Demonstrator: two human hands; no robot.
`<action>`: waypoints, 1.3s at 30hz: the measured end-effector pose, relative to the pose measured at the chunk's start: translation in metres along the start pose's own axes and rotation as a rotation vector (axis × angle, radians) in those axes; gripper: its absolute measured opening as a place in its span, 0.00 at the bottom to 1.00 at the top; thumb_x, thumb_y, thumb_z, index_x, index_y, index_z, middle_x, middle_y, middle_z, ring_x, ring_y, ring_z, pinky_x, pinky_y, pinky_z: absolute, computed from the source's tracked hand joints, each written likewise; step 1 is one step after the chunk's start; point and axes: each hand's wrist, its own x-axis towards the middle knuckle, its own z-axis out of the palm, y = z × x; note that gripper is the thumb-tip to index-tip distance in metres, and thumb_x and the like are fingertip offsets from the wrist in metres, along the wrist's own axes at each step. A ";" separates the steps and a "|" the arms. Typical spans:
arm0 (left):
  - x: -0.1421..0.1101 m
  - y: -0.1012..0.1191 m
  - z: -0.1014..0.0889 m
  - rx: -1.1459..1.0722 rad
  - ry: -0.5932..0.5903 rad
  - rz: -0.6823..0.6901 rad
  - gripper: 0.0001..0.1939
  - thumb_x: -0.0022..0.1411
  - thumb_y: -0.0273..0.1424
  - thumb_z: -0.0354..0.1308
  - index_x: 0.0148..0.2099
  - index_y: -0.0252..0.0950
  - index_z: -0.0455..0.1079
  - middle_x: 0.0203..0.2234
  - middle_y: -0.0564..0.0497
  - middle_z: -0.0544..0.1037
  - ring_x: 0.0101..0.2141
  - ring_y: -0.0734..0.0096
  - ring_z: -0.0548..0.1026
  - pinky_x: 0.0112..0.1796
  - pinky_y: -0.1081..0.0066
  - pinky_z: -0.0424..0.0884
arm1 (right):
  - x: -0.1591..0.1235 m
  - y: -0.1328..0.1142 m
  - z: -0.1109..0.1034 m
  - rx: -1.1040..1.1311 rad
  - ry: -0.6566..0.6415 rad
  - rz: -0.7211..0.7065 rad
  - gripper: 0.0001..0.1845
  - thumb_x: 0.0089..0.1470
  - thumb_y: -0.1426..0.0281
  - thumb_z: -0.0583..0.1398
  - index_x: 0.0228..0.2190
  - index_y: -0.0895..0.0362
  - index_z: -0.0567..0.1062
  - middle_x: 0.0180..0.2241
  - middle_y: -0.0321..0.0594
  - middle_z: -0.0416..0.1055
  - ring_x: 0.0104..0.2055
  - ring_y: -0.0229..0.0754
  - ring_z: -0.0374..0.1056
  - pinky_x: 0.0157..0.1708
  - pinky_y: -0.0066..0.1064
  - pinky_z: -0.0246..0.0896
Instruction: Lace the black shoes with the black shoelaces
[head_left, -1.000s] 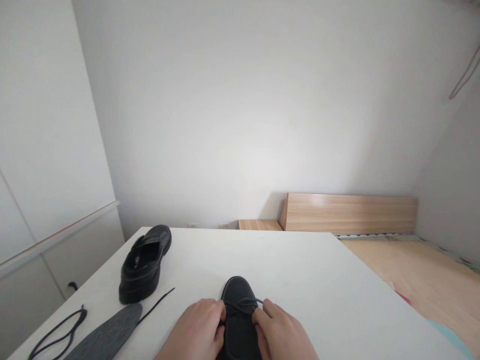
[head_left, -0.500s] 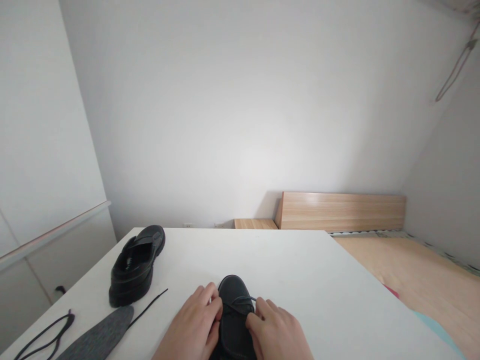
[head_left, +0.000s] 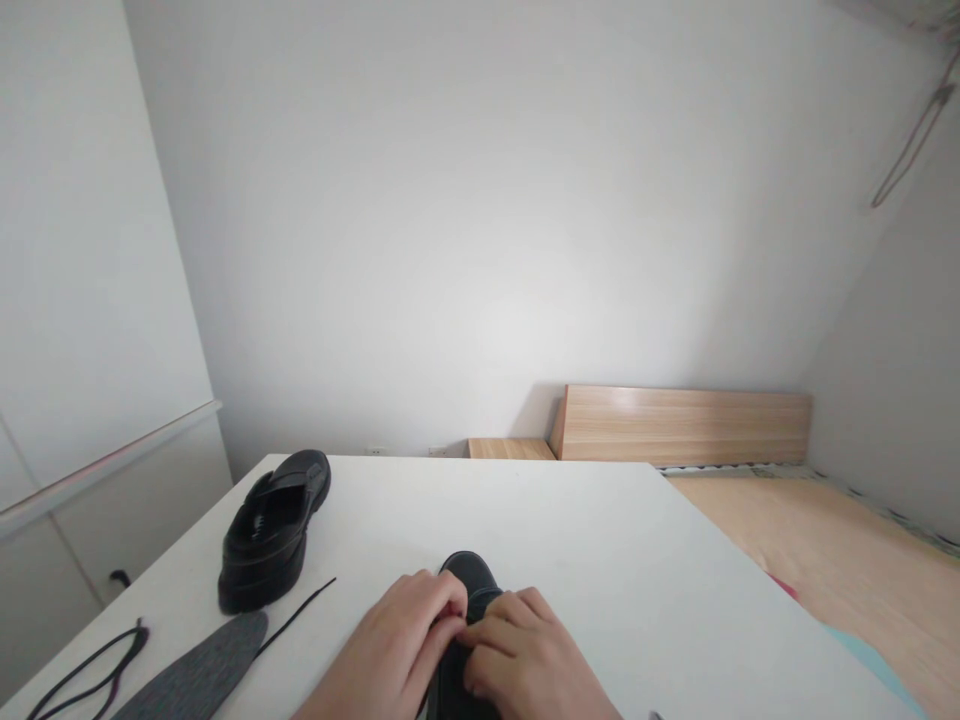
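Left hand (head_left: 409, 630), right hand (head_left: 521, 650): at near shoe (head_left: 466, 568), cannot tell grip
Far shoe (head_left: 262, 575): seemingly laceless
Lace (head_left: 137, 641): loose, unthreaded

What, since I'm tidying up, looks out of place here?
A grey insole-like piece lies near the farther black shoe, outside it, beside a loosely looped dark lace; both look stray. Nothing visible seems spilled or damaged.

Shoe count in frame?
2. One black shoe sits on the left of the white table; the second shoe, partly hidden, is beneath the left hand and right hand. More could be out of frame.
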 end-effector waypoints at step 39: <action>0.027 0.086 -0.073 -0.889 0.247 0.154 0.06 0.70 0.32 0.55 0.40 0.39 0.73 0.33 0.54 0.76 0.37 0.71 0.73 0.41 0.75 0.70 | 0.090 -0.033 -0.110 0.860 0.619 0.349 0.03 0.58 0.67 0.67 0.33 0.51 0.82 0.34 0.38 0.71 0.30 0.38 0.66 0.27 0.29 0.66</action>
